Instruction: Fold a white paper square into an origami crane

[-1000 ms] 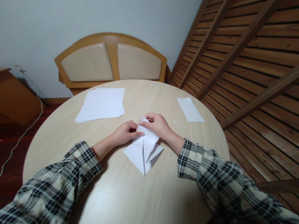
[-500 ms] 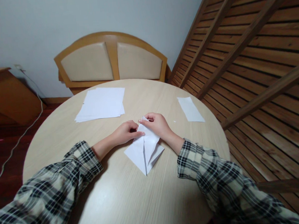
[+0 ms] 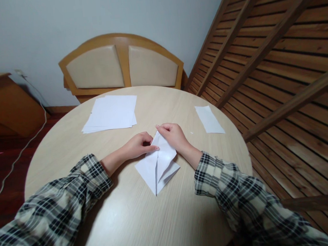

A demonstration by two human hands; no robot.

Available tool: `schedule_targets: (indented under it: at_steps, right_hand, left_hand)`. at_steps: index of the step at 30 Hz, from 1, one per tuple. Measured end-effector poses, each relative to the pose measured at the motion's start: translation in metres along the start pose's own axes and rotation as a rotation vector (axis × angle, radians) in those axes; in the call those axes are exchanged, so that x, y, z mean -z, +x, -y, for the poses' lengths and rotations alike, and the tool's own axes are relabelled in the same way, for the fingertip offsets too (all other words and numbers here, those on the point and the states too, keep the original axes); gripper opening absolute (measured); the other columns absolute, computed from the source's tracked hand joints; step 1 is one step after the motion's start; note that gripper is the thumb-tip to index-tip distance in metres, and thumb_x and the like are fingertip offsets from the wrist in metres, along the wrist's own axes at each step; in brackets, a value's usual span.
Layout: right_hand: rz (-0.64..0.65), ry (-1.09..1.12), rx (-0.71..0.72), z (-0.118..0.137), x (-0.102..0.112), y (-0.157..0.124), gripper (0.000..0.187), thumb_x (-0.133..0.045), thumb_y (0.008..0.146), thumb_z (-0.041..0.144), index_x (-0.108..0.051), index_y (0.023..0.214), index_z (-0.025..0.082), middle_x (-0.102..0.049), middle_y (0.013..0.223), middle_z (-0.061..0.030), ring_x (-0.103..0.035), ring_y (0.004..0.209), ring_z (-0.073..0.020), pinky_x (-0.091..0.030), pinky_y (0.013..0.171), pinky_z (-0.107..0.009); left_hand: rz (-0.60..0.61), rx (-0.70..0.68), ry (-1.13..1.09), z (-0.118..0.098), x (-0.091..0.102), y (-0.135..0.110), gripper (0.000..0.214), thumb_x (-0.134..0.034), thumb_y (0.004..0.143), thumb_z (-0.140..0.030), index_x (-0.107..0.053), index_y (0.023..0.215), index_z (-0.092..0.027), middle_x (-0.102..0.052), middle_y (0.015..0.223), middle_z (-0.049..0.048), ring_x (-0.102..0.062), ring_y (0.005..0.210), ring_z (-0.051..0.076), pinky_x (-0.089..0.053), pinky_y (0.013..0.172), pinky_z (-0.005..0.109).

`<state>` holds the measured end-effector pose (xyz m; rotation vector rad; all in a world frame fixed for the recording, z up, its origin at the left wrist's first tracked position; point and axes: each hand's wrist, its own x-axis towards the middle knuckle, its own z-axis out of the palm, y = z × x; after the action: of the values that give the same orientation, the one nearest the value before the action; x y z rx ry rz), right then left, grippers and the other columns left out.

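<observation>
A folded white sheet of paper lies at the middle of the round table, diamond-shaped, with a crease down its centre and a loose flap lifted on the right. My left hand grips its left edge, thumb on top and the fingers curled partly out of sight beneath. At the far tip, my right hand pinches the paper between thumb and curled fingers. The near point of the paper is free of both hands.
On the round table a stack of white sheets lies at the back left. A white paper strip and a tiny paper scrap are on the right. Behind stands a padded headboard; slatted wood rises at the right.
The folded paper has turned slightly, its near point swinging left. My right thumb has shifted to the far tip, while my left hand has stayed almost in place.
</observation>
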<state>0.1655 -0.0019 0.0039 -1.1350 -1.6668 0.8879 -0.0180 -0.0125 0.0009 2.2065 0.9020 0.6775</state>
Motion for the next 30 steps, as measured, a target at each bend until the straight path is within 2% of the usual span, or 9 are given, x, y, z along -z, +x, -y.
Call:
schedule_targets:
  at_steps: [4,6,10,13,16,19,23,26,30]
  right_hand:
    - [0.017,0.161,-0.088,-0.002,-0.003,0.002,0.048,-0.056,0.082,0.063,-0.061,0.064,0.019,-0.062,0.064,-0.0041,-0.057,0.060,-0.0165,-0.044,0.055,-0.029]
    - [0.022,0.234,-0.131,-0.001,-0.003,0.003,0.052,-0.053,0.082,0.068,-0.066,0.072,0.018,-0.067,0.069,-0.0069,-0.061,0.063,-0.0172,-0.046,0.056,-0.029]
    - [0.061,0.217,-0.146,0.004,0.002,0.002,0.063,-0.044,0.084,0.074,-0.066,0.073,0.016,-0.065,0.067,-0.0073,-0.057,0.060,-0.0153,-0.043,0.053,-0.027]
    - [0.106,0.128,-0.081,0.007,0.007,0.000,0.053,-0.057,0.079,0.069,-0.064,0.068,0.017,-0.062,0.067,-0.0043,-0.052,0.061,-0.0135,-0.039,0.054,-0.027]
    - [0.151,0.046,-0.025,0.006,0.008,-0.001,0.040,-0.070,0.073,0.055,-0.058,0.063,0.018,-0.054,0.064,0.0004,-0.045,0.060,-0.0118,-0.034,0.054,-0.027]
    - [0.150,0.006,-0.011,0.004,0.006,-0.002,0.036,-0.069,0.075,0.046,-0.051,0.059,0.019,-0.045,0.060,0.0035,-0.040,0.058,-0.0109,-0.029,0.053,-0.027]
    - [0.136,0.010,-0.009,0.002,0.004,-0.001,0.037,-0.067,0.077,0.044,-0.048,0.056,0.019,-0.040,0.059,0.0045,-0.037,0.057,-0.0105,-0.027,0.052,-0.027]
    - [0.133,0.043,-0.014,0.002,0.004,-0.001,0.035,-0.065,0.078,0.045,-0.052,0.058,0.019,-0.044,0.060,0.0034,-0.040,0.058,-0.0111,-0.028,0.053,-0.028]
    - [0.131,0.085,-0.023,0.004,0.004,-0.001,0.028,-0.064,0.079,0.042,-0.063,0.066,0.017,-0.059,0.068,-0.0014,-0.049,0.065,-0.0135,-0.035,0.058,-0.028]
  left_hand:
    - [0.014,-0.002,-0.007,0.001,0.000,0.000,0.032,-0.064,0.083,-0.042,-0.056,0.064,-0.016,-0.053,0.065,0.0007,-0.050,0.068,0.015,-0.041,0.066,0.029]
    - [0.015,0.001,-0.002,0.001,0.000,0.000,0.033,-0.064,0.083,-0.042,-0.056,0.063,-0.016,-0.052,0.064,0.0004,-0.049,0.067,0.015,-0.041,0.066,0.029]
    - [0.004,-0.005,0.007,0.001,0.001,-0.001,0.035,-0.063,0.083,-0.041,-0.053,0.061,-0.017,-0.049,0.061,-0.0010,-0.047,0.064,0.014,-0.039,0.065,0.029]
    - [0.005,0.018,-0.008,-0.001,0.001,-0.001,0.034,-0.063,0.083,-0.041,-0.052,0.061,-0.017,-0.049,0.061,-0.0012,-0.047,0.064,0.014,-0.038,0.064,0.029]
    - [0.016,0.035,-0.028,-0.001,0.001,-0.002,0.033,-0.061,0.084,-0.041,-0.053,0.063,-0.017,-0.050,0.063,-0.0007,-0.048,0.065,0.014,-0.039,0.065,0.029]
    - [0.012,0.027,-0.029,0.001,0.001,-0.002,0.032,-0.062,0.084,-0.042,-0.055,0.065,-0.017,-0.051,0.066,0.0001,-0.049,0.066,0.014,-0.040,0.066,0.029]
    - [0.004,0.024,-0.015,0.004,0.000,-0.001,0.033,-0.062,0.084,-0.043,-0.055,0.065,-0.016,-0.052,0.066,0.0001,-0.049,0.066,0.014,-0.040,0.065,0.029]
    - [-0.005,0.020,-0.010,0.003,-0.001,-0.001,0.034,-0.063,0.083,-0.042,-0.054,0.063,-0.017,-0.051,0.065,-0.0003,-0.048,0.065,0.014,-0.040,0.064,0.028]
    - [0.008,0.014,-0.031,0.001,-0.001,-0.001,0.033,-0.063,0.083,-0.041,-0.054,0.063,-0.017,-0.050,0.063,-0.0008,-0.048,0.063,0.013,-0.040,0.062,0.027]
